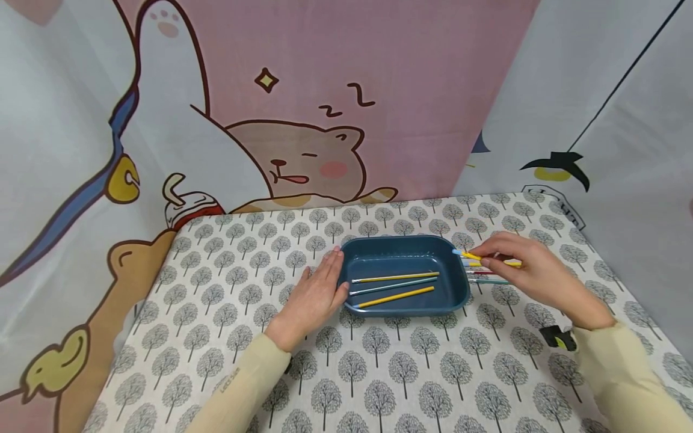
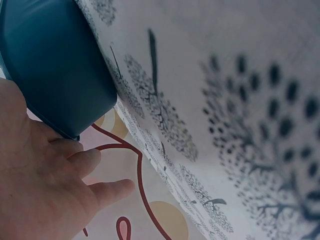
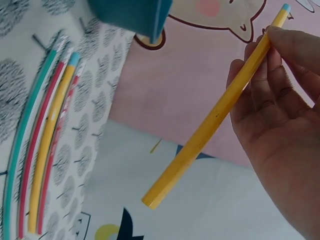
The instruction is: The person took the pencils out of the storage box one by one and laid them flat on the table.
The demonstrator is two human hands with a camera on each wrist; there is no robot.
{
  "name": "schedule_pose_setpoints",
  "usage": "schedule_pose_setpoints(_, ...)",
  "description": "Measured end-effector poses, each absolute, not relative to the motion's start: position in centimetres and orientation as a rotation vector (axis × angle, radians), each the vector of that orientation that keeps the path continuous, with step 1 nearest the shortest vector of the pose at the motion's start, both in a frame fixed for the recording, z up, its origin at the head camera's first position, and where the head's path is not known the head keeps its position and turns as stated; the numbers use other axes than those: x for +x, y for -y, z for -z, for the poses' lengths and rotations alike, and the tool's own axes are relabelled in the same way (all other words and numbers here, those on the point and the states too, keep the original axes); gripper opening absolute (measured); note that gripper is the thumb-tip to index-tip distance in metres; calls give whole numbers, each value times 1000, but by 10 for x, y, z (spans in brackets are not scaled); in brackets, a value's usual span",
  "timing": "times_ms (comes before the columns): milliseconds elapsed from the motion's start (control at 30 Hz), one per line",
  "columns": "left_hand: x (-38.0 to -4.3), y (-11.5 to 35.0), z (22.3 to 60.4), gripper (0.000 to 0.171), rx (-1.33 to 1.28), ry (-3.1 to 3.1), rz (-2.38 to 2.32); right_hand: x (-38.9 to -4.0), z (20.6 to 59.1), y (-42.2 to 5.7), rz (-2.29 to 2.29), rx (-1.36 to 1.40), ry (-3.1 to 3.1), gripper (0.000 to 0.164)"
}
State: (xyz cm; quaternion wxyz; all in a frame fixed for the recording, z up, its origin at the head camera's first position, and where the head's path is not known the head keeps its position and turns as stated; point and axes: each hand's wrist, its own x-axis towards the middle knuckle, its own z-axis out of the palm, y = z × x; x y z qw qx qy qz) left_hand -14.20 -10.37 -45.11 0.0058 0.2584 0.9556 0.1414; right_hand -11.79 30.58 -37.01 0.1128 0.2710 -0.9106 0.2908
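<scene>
A dark blue rectangular basin (image 1: 406,312) sits on the tree-print cloth. Three pencils lie inside it: a slim yellow one (image 1: 395,277), a teal one (image 1: 393,285) and a thicker yellow one (image 1: 397,297). My left hand (image 1: 316,294) rests with extended fingers against the basin's left rim. Off the basin's right end, my right hand (image 1: 522,267) pinches a yellow pencil (image 3: 217,112) near its light-blue tip, between thumb and fingers. That tip overlaps the basin's right rim in the head view.
Below the right hand, on the cloth, lie a teal pencil (image 3: 30,120), a red one (image 3: 37,150), a yellow one with a blue tip (image 3: 50,140) and a red patterned one (image 3: 56,150). Cartoon-print curtains (image 1: 422,90) stand behind and beside the table.
</scene>
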Motion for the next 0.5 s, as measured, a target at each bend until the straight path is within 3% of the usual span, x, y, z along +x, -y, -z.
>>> schedule_pose_setpoints(500, -142, 104, 452, 68, 800, -2990, -428, -113, 389, -333, -750, 717, 2721, 34)
